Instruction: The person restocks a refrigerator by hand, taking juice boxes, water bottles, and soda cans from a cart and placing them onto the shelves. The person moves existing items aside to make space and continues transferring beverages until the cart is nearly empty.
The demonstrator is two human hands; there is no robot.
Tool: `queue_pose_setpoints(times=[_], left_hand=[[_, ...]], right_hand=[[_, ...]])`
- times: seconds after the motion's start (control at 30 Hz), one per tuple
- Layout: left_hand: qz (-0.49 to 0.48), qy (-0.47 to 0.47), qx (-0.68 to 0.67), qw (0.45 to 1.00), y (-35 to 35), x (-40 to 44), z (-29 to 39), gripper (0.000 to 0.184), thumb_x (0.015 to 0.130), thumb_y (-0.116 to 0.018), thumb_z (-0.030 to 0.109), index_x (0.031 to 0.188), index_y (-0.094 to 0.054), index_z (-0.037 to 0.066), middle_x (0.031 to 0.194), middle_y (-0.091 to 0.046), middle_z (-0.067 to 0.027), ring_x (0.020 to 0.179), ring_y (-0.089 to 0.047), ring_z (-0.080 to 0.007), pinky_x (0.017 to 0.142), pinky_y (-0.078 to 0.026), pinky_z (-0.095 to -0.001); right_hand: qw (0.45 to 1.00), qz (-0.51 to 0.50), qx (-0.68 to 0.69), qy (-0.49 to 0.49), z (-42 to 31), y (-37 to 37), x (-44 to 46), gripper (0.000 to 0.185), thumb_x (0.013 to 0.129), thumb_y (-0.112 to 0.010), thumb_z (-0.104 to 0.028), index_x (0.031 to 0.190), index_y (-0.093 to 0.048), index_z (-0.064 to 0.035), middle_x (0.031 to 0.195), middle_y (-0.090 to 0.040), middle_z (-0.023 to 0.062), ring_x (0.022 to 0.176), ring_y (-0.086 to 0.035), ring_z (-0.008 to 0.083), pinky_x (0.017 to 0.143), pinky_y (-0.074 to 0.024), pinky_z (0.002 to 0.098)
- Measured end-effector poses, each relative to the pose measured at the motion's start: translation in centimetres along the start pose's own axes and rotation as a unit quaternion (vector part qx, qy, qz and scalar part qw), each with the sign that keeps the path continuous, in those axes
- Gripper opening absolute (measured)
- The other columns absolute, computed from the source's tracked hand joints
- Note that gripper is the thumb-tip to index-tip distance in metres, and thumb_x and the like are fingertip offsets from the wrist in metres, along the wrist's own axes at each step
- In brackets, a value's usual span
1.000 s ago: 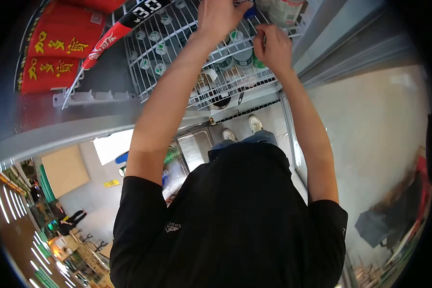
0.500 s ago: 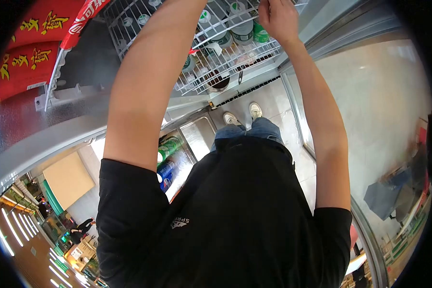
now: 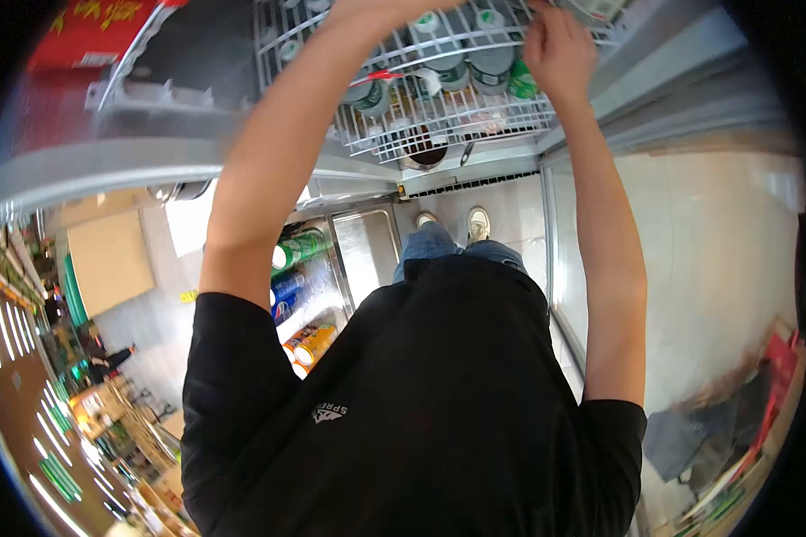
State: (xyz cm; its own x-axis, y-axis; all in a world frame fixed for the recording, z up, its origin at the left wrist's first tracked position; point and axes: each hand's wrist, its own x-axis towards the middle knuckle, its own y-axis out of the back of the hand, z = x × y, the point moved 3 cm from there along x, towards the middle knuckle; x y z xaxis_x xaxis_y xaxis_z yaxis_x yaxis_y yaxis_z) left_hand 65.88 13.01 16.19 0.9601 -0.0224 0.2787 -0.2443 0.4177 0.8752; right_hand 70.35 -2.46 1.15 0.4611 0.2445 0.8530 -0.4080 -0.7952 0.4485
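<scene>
At the top edge my left hand (image 3: 394,8) reaches over the upper wire shelf (image 3: 457,55) of a fridge; its fingers are cut off by the frame. My right hand (image 3: 561,55) is at the right front of this shelf with curled fingers, and what they hold is hidden. Under the wires stand bottles with grey-green labels (image 3: 491,70) and a green can (image 3: 522,80). A red strip (image 3: 383,76) with a white piece (image 3: 431,81) hangs on the shelf front. On a lower wire shelf (image 3: 457,125) there are smaller items I cannot make out.
A dark round container (image 3: 425,157) sits under the lower shelf. The glass door (image 3: 681,259) stands open at the right. At the left are red cartons (image 3: 94,36), and in a lower compartment green cans (image 3: 300,249), blue cans (image 3: 285,291) and orange cans (image 3: 313,344).
The view has shifted, so the shelves appear lower and further right. Both hands stay at the upper shelf, with my left hand further right in the picture. Orange cans have come into view.
</scene>
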Motion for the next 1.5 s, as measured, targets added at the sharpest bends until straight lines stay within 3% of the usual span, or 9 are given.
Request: queue_pose_setpoints(times=[0.07, 0.13, 0.2, 0.3, 0.53, 0.67, 0.83, 1.3, 1.5], left_hand=[[0.011, -0.059, -0.108, 0.992, 1.5, -5.8, -1.2, 0.083, 0.080, -0.070, 0.029, 0.148, -0.026, 0.009, 0.086, -0.068, -0.0200, 0.082, -0.066, -0.0404, 0.077, -0.052, -0.0475], [0.122, -0.037, -0.049, 0.991, 2.9, -12.6, -1.8, 0.038, 0.078, -0.079, 0.015, 0.111, -0.066, 0.003, 0.093, -0.071, -0.0116, 0.079, -0.069, -0.0163, 0.070, -0.053, -0.0258], [0.261, 0.018, -0.102, 0.960, 3.7, -18.5, -4.0, 0.017, 0.083, -0.072, 0.011, 0.098, -0.070, 0.004, 0.062, -0.065, -0.0040, 0.052, -0.060, -0.0103, 0.049, -0.045, -0.0208], [0.379, 0.269, -0.170, 0.869, 3.2, -28.8, -8.9, 0.016, 0.089, -0.068, 0.013, 0.095, -0.067, -0.002, 0.065, -0.065, -0.0040, 0.060, -0.061, -0.0068, 0.055, -0.046, -0.0200], [0.432, 0.486, 0.006, 0.759, 0.5, -49.9, -17.3, 0.023, 0.090, -0.066, 0.020, 0.093, -0.068, -0.003, 0.074, -0.069, -0.0081, 0.065, -0.064, -0.0131, 0.063, -0.051, -0.0267], [0.292, 0.587, 0.058, 0.753, -2.0, -55.1, -17.8, 0.047, 0.080, -0.072, 0.028, 0.115, -0.060, -0.001, 0.107, -0.064, -0.0178, 0.088, -0.065, -0.0243, 0.079, -0.051, -0.0363], [0.183, 0.615, 0.322, 0.696, -4.6, -58.3, -17.5, 0.059, 0.068, -0.073, 0.021, 0.123, -0.056, 0.007, 0.114, -0.055, -0.0225, 0.103, -0.053, -0.0384, 0.089, -0.044, -0.0460], [0.168, 0.640, 0.408, 0.629, -5.9, -60.5, -17.7, 0.065, 0.065, -0.083, 0.037, 0.117, -0.057, 0.008, 0.107, -0.058, -0.0171, 0.102, -0.053, -0.0369, 0.085, -0.043, -0.0494], [0.259, 0.632, 0.245, 0.688, -7.4, -62.3, -17.9, 0.062, 0.069, -0.082, 0.031, 0.118, -0.053, 0.006, 0.108, -0.057, -0.0221, 0.103, -0.054, -0.0404, 0.089, -0.044, -0.0462]], right_hand=[[1.000, 0.003, -0.010, 0.013, 0.9, -0.8, -0.4, 0.026, 0.079, -0.060, -0.012, 0.104, -0.066, -0.0158, 0.084, -0.063, 0.0066, 0.072, -0.061, 0.0298, 0.065, -0.0471, 0.0408], [1.000, -0.005, -0.008, 0.014, 1.3, -1.0, -0.9, 0.028, 0.080, -0.059, -0.014, 0.106, -0.067, -0.0177, 0.086, -0.064, 0.0059, 0.074, -0.062, 0.0292, 0.067, -0.0472, 0.0405], [0.998, 0.004, -0.035, 0.049, 1.1, -0.9, -0.8, 0.031, 0.076, -0.063, -0.011, 0.107, -0.066, -0.0187, 0.081, -0.062, 0.0046, 0.070, -0.061, 0.0260, 0.062, -0.0479, 0.0401], [0.999, -0.010, -0.029, 0.032, 1.1, -1.0, -1.0, 0.031, 0.081, -0.061, -0.014, 0.111, -0.068, -0.0198, 0.087, -0.065, 0.0038, 0.077, -0.063, 0.0256, 0.067, -0.0485, 0.0406], [0.998, 0.011, -0.034, 0.054, 2.4, -1.6, -1.0, 0.024, 0.086, -0.057, -0.013, 0.104, -0.072, -0.0186, 0.087, -0.068, 0.0034, 0.066, -0.062, 0.0258, 0.058, -0.0473, 0.0389], [0.998, 0.026, -0.021, 0.062, 2.7, -1.9, -1.0, 0.023, 0.087, -0.056, -0.013, 0.102, -0.073, -0.0162, 0.083, -0.068, 0.0040, 0.060, -0.060, 0.0250, 0.053, -0.0457, 0.0378], [0.999, -0.001, -0.026, 0.045, 3.0, -1.8, -1.1, 0.022, 0.089, -0.055, -0.014, 0.101, -0.073, -0.0135, 0.083, -0.068, 0.0052, 0.061, -0.061, 0.0235, 0.054, -0.0471, 0.0360], [0.997, -0.013, -0.049, 0.051, 1.3, -0.9, -0.7, 0.023, 0.086, -0.056, -0.010, 0.101, -0.072, -0.0144, 0.084, -0.068, 0.0051, 0.068, -0.063, 0.0260, 0.060, -0.0488, 0.0386], [0.998, 0.005, -0.015, 0.054, 0.7, -0.7, -0.5, 0.023, 0.084, -0.057, -0.009, 0.099, -0.071, -0.0172, 0.082, -0.067, 0.0038, 0.065, -0.061, 0.0261, 0.058, -0.0475, 0.0390]])
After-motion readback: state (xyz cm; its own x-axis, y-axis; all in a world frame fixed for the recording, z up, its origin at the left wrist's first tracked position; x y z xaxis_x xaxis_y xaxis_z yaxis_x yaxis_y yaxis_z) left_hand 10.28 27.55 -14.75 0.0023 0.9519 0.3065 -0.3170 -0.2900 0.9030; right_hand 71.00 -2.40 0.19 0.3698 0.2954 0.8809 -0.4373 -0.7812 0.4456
